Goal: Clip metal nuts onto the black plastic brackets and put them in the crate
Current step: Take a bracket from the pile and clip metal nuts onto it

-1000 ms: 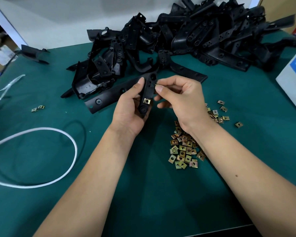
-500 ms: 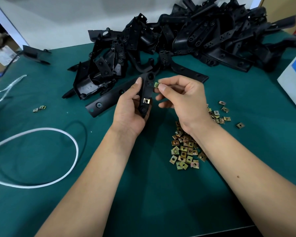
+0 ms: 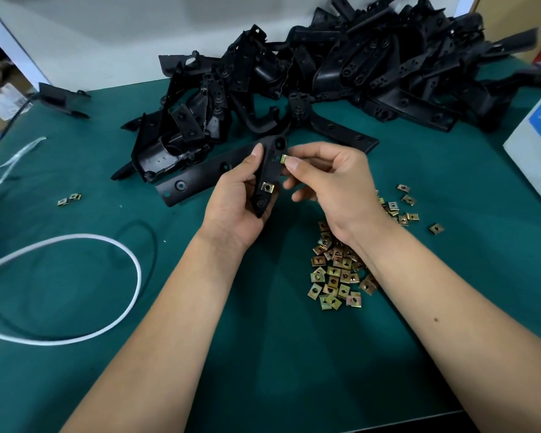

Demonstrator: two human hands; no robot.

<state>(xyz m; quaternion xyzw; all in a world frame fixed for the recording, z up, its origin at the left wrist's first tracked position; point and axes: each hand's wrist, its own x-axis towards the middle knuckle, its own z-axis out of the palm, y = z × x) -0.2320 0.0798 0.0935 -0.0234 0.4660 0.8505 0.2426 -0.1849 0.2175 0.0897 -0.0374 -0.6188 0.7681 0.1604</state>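
Note:
My left hand (image 3: 236, 201) grips a black plastic bracket (image 3: 270, 170) upright above the green table. One metal nut (image 3: 267, 188) sits clipped on its lower part. My right hand (image 3: 334, 185) pinches a second metal nut (image 3: 284, 158) between thumb and forefinger, at the right edge of the bracket's upper part. A heap of loose brass-coloured nuts (image 3: 338, 273) lies under my right wrist. No crate is in view.
A big pile of black brackets (image 3: 341, 73) fills the back of the table (image 3: 263, 354). A long black bracket (image 3: 200, 173) lies just left of my hands. A white cord loop (image 3: 107, 326) lies left, two stray nuts (image 3: 69, 199) beyond it. A white box (image 3: 537, 157) stands right.
My right hand has brought the pinched nut up to the bracket's upper edge; it now shows between thumb and forefinger. The left hand holds the bracket nearly still.

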